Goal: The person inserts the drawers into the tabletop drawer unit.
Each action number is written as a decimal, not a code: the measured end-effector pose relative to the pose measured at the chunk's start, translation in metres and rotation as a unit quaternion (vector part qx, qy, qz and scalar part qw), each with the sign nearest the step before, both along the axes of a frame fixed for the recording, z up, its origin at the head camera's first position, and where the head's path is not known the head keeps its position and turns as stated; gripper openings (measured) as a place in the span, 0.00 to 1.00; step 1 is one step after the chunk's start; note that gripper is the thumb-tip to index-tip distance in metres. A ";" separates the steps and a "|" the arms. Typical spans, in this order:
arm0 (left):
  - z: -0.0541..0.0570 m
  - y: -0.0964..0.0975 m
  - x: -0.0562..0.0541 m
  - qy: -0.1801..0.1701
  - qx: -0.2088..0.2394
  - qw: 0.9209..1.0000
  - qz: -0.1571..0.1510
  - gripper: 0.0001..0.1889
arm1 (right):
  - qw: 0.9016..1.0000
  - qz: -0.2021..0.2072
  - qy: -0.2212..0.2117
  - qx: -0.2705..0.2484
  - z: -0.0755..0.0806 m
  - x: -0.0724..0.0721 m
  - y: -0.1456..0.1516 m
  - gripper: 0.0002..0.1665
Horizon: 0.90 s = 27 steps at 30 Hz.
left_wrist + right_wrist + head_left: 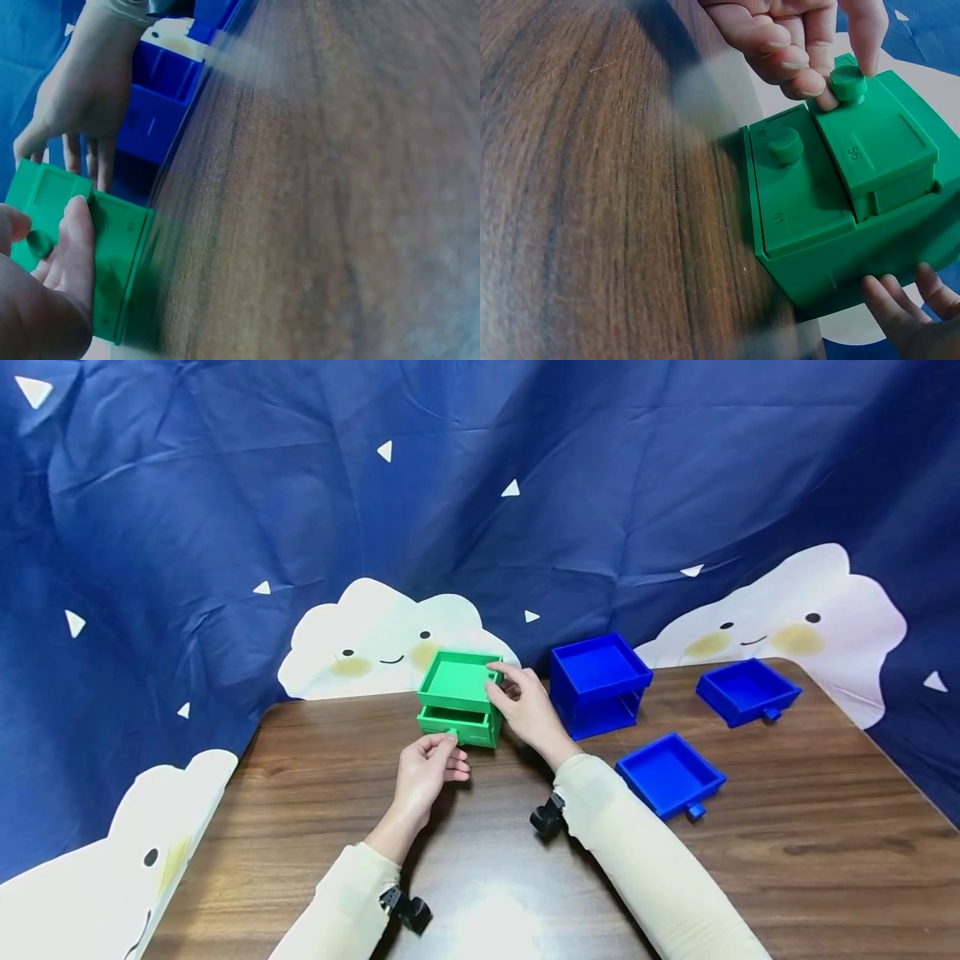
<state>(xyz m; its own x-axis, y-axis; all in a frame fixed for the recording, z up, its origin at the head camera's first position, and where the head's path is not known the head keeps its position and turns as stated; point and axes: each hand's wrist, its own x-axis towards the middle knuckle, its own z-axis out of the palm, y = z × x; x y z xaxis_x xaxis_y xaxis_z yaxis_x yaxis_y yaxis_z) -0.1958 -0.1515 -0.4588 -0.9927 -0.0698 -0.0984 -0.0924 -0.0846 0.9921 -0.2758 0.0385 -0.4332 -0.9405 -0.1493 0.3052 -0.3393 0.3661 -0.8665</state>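
Observation:
A small green cabinet (495, 727) with a tray-like top stands near the table's back edge. Its upper drawer (892, 154) juts partway out of the front, while the lower drawer (799, 199) sits flush. My left hand (423, 772) pinches the upper drawer's round knob (847, 84) between thumb and fingers. At the cabinet's right side is my right hand (531, 710), its fairly straight fingertips against the side wall and top rim. In the left wrist view, my left fingers partly cover the cabinet's front.
To the right stands a blue cabinet (573, 697) with an open front. Two blue drawers lie on the wooden table (315, 793): one drawer (667, 777) nearer me, the other drawer (750, 689) farther back. A dark blue cloth (450, 527) with cloud prints hangs behind the table.

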 end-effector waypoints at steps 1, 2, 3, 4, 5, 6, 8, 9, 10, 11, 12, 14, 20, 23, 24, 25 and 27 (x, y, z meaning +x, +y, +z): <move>0.000 0.000 0.000 0.000 0.000 1.000 0.000 0.15 | 1.000 0.000 -0.001 -0.001 0.000 0.000 0.000 0.24; 0.000 0.000 -0.001 -0.001 0.001 1.000 0.001 0.15 | 1.000 0.000 -0.001 -0.001 0.000 0.000 -0.001 0.24; -0.001 0.000 -0.001 -0.001 0.000 1.000 0.001 0.15 | 1.000 0.001 -0.003 -0.001 0.000 0.000 -0.001 0.24; -0.001 0.000 -0.001 -0.001 -0.001 1.000 0.001 0.15 | 1.000 0.002 -0.004 -0.001 0.000 0.001 -0.001 0.24; -0.001 0.000 -0.001 -0.002 -0.001 1.000 0.002 0.15 | 1.000 0.002 -0.005 -0.001 0.000 0.001 -0.001 0.24; -0.001 0.000 -0.002 -0.002 -0.001 1.000 0.002 0.15 | 1.000 0.003 -0.006 -0.002 0.000 0.000 0.000 0.24; -0.001 0.000 -0.002 -0.002 0.000 1.000 0.003 0.15 | 1.000 0.002 -0.008 0.000 -0.001 0.000 0.000 0.24; -0.001 0.000 -0.001 -0.001 0.000 1.000 0.003 0.15 | 1.000 0.002 -0.008 0.001 -0.001 -0.001 0.000 0.24; 0.000 0.000 -0.001 -0.001 0.001 1.000 0.003 0.15 | 1.000 0.002 -0.007 0.000 -0.002 -0.001 0.000 0.24; 0.000 0.000 -0.001 0.000 0.002 1.000 0.004 0.15 | 1.000 0.002 -0.006 -0.001 -0.002 -0.001 0.000 0.24; 0.000 0.000 -0.001 0.001 0.002 1.000 0.004 0.15 | 1.000 0.002 -0.005 -0.002 -0.002 -0.002 0.000 0.24; 0.000 0.000 -0.002 0.003 0.002 1.000 0.004 0.15 | 1.000 0.002 -0.003 -0.003 -0.002 -0.002 0.000 0.24; -0.002 0.000 -0.004 0.004 0.007 1.000 0.001 0.16 | 1.000 -0.002 0.000 0.002 -0.002 -0.002 0.000 0.24; -0.002 0.001 -0.006 0.005 0.012 1.000 -0.001 0.16 | 1.000 -0.002 0.000 0.002 -0.001 -0.002 0.000 0.24; -0.002 0.001 -0.007 0.005 0.013 1.000 -0.002 0.16 | 1.000 -0.002 0.000 0.002 -0.001 -0.002 0.000 0.24; -0.002 0.001 -0.007 0.004 0.013 1.000 -0.003 0.16 | 1.000 -0.002 -0.001 0.003 -0.001 -0.002 0.000 0.24; -0.002 0.001 -0.008 0.001 0.014 1.000 -0.003 0.16 | 1.000 -0.001 -0.004 0.003 -0.001 -0.002 0.000 0.24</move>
